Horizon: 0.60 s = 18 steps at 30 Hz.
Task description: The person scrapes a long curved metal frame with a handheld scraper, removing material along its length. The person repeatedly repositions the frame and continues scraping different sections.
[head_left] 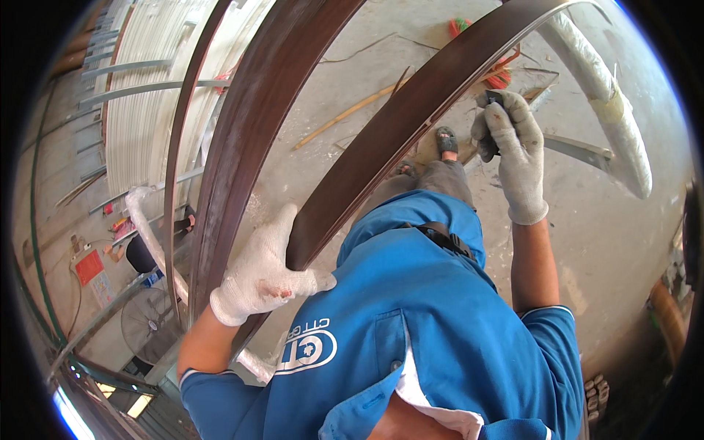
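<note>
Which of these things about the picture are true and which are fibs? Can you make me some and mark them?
1. The left hand touches a dark brown board. True.
2. The right hand is empty. False: it holds a small black object.
3. Both hands wear whitish gloves. True.
4. The shirt is red all over. False: it is mostly blue.
5. A round fan is off to the person's left. True.
6. Both of the person's feet are bare. False: dark footwear shows.
</note>
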### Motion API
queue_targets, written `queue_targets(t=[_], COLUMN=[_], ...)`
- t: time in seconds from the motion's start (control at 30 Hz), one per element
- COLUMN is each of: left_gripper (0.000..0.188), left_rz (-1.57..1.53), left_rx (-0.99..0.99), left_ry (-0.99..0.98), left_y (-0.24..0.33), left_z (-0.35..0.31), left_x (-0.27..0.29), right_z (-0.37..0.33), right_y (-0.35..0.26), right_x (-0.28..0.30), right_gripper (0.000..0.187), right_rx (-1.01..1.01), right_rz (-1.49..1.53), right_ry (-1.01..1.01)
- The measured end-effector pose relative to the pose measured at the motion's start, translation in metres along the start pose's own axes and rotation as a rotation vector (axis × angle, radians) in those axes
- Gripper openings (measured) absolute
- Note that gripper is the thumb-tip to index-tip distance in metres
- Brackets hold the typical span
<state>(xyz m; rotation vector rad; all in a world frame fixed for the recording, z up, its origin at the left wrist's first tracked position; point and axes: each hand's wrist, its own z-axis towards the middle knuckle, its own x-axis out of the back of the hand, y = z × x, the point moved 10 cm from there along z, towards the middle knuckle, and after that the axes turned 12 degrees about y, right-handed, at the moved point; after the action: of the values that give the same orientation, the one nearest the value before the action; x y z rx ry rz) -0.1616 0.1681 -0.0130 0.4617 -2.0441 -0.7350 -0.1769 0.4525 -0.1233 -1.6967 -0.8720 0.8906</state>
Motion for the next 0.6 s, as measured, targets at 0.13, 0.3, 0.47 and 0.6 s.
queue_targets(t=[0.13,0.3,0.47,0.6], left_gripper=[0.073,0.079,0.064,0.063], left_rz=[0.056,0.221,0.425,0.424], left_rx=[0.058,0.033,0.124,-0.026], left_ry=[-0.055,0.010,0.081,0.218], left_y=[-0.003,-0.004,-0.011,-0.005], left_z=[0.011,0.026,0.031,0.020], left_x=[0.005,0.014,0.017,0.017], right_z=[0.002,0.003,0.001,-0.002], right_y=[-0.006,-0.014,-0.007,-0.015], right_x=[0.004,0.004,0.008,0.029], right_gripper=[0.018,0.018,0.016,0.023], right_rx=[0.044,0.075,-0.003,0.192], right_rz=[0.062,0.068,0.053,-0.242], right_ry=[0.038,0.040,0.058,0.246])
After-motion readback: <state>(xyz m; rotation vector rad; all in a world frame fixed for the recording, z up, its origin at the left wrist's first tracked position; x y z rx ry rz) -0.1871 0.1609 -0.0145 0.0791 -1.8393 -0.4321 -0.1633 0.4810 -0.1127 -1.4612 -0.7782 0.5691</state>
